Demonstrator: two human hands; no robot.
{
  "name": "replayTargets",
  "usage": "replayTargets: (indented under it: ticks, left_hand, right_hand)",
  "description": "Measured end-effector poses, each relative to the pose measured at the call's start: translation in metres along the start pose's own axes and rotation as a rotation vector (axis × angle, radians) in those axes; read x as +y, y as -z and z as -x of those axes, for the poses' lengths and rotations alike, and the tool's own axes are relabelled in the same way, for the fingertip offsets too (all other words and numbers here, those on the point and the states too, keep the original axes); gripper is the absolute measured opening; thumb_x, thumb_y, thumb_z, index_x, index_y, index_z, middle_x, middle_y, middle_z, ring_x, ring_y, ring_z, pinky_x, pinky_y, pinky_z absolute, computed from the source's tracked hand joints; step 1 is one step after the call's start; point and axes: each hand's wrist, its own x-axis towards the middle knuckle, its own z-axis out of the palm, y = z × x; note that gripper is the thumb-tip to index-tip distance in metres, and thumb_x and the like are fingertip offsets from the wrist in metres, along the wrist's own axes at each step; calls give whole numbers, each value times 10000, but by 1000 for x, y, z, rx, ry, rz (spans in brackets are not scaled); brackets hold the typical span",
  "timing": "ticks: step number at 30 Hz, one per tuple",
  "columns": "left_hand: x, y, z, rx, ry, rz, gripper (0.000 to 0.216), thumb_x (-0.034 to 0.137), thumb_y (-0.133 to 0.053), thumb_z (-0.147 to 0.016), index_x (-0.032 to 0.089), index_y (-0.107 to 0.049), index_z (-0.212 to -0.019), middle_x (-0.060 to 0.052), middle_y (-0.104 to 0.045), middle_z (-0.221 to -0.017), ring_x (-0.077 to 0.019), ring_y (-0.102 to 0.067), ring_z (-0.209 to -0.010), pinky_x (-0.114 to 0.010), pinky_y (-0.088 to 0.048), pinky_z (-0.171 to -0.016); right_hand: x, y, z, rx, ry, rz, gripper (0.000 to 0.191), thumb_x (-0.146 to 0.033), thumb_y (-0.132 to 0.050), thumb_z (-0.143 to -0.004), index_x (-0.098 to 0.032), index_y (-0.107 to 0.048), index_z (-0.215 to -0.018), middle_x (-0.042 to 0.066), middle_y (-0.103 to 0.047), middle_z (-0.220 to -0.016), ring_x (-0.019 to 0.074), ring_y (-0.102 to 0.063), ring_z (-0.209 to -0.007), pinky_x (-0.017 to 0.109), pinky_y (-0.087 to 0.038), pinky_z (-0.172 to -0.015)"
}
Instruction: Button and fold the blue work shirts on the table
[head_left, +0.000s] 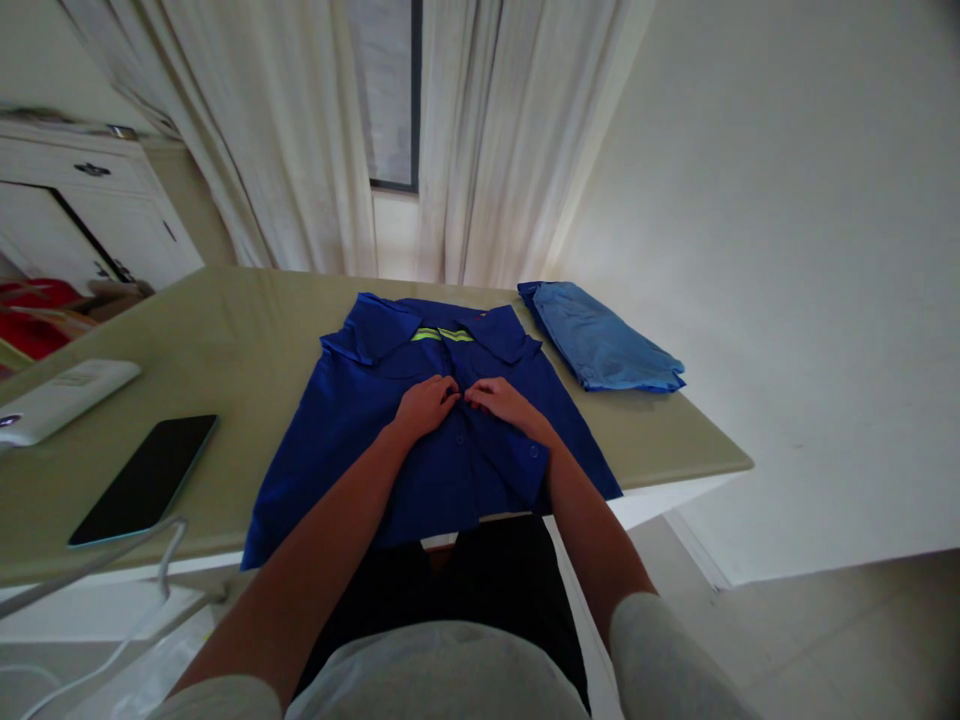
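Observation:
A blue work jacket (pixel 330 440) lies spread on the table, its collar at the far side and its lower hem hanging over the near edge. Yellow-green stripes show inside the neck opening. My left hand (pixel 429 405) and my right hand (pixel 504 400) meet at the front opening below the collar, fingers bent and pinching the two front edges from either side. Whatever fastener lies between the fingertips is too small to make out. Below the hands, the right front edge is folded back, with round buttons or snaps showing on the cloth.
A folded blue garment in a clear plastic bag (pixel 600 340) lies at the table's back right. On the left are a black phone (pixel 146 480), a white power bank-like device (pixel 67 400) and a white cable (pixel 161 560). Curtains (pixel 300 140) hang behind the table (pixel 247 310); a wall (pixel 787 300) stands right.

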Motion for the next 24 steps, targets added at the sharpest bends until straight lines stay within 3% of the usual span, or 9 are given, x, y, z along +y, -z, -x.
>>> replayTargets:
  ticks: [5,9,13,17,24]
  left_hand:
    - [8,2,0,26,15,8,183,331,-492,-1049,221,-618,-1125,-85,-704,-1123,-234,-675,-999,-338,-489,-894]
    - [16,10,14,27,97,11,187,287,-440,-1058,205,-585,-1145,-103,-699,-1104,-243,-677,-1000,-356,-497,-899]
    - [25,15,51,-97,-16,-17,154,305,-537,-1005,208,-655,-1016,-96,-675,-1073,-240,-651,-1014,-363,-491,-954]
    - [39,13,84,-86,-27,2,165,315,-631,-957,238,-673,-1097,-85,-666,-1136,-253,-637,-1067,-371,-491,-953]
    - [64,8,90,-48,93,-79,76,214,-603,-966,245,-640,-1025,-73,-679,-1083,-263,-640,-1027,-359,-493,-827]
  right_hand:
    - [-22,2,69,16,43,258,253,-446,-768,-874,-217,-751,-980,13,-717,-797,182,-641,-723,284,-432,-688]
    - [-33,-18,110,164,82,363,355,-276,-708,-922,-283,-680,-1276,52,-734,-1090,226,-689,-946,329,-484,-850]
    - [-35,-31,119,202,49,457,525,-218,-622,-954,-341,-578,-1462,81,-678,-1203,260,-687,-1044,355,-509,-900]
    - [-36,-35,117,213,64,472,562,-216,-583,-971,-348,-532,-1515,90,-639,-1226,257,-685,-1055,338,-524,-893]
    - [-33,-40,120,236,75,439,544,-209,-559,-982,-357,-538,-1504,89,-648,-1250,248,-693,-1075,334,-525,-917]
